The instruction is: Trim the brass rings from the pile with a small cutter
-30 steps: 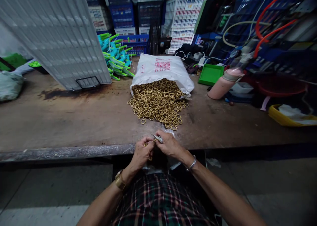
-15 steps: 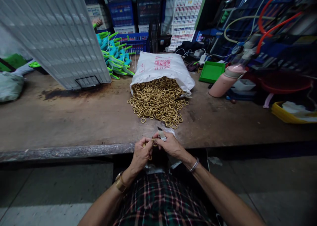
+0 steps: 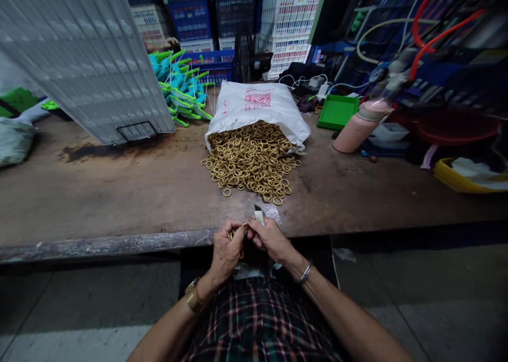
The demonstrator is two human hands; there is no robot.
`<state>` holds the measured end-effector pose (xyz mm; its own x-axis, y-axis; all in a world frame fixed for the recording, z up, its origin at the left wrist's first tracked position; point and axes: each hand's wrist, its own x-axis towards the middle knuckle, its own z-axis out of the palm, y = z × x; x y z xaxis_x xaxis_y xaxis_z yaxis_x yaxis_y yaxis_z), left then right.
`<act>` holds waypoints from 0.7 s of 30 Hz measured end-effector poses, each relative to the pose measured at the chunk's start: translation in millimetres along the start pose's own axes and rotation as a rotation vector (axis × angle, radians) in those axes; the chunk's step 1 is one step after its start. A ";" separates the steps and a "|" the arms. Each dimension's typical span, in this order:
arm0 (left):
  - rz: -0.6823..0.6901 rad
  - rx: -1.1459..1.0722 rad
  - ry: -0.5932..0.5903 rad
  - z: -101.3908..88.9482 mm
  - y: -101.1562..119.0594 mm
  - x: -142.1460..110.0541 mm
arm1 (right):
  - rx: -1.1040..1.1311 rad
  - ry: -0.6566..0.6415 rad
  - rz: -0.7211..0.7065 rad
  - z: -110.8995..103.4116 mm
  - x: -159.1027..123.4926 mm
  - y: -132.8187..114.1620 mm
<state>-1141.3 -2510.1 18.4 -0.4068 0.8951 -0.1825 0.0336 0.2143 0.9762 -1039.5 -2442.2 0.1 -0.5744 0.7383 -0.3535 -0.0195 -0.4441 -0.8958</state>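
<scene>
Gold-coloured rings (image 3: 254,158) spill in a heap from the mouth of a white sack (image 3: 234,100) with red print. At the table's front edge, my left hand (image 3: 227,247) is closed around several of these rings, one pinched at its fingertips. My right hand (image 3: 273,238) meets it there, fingers closed around a utility knife (image 3: 259,215) with a pale handle. The knife's dark blade points up and away from me. Its fingertips touch or nearly touch the pinched ring; the exact contact is too small to tell.
A ribbed grey-white panel (image 3: 99,60) leans at the left beside green and turquoise plastic pieces (image 3: 182,89). To the right stand a green tray (image 3: 337,111), a pink bottle (image 3: 359,129) and a yellow basin (image 3: 456,179). Stacked crates (image 3: 291,12) line the back.
The knife has turned more upright in my right hand. Both hands stay together at the table edge, still working on the ring. The whole view has shifted slightly.
</scene>
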 end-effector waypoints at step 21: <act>-0.284 -0.321 -0.115 -0.6 8.4 -0.1 | -1.149 -0.005 -0.514 -18.0 -15.0 0.3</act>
<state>-1141.5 -2508.6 26.7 -0.2539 0.8597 -0.4432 -0.3577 0.3422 0.8689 -1016.1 -2444.3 0.3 -0.7149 0.6915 0.1036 0.4794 0.5927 -0.6472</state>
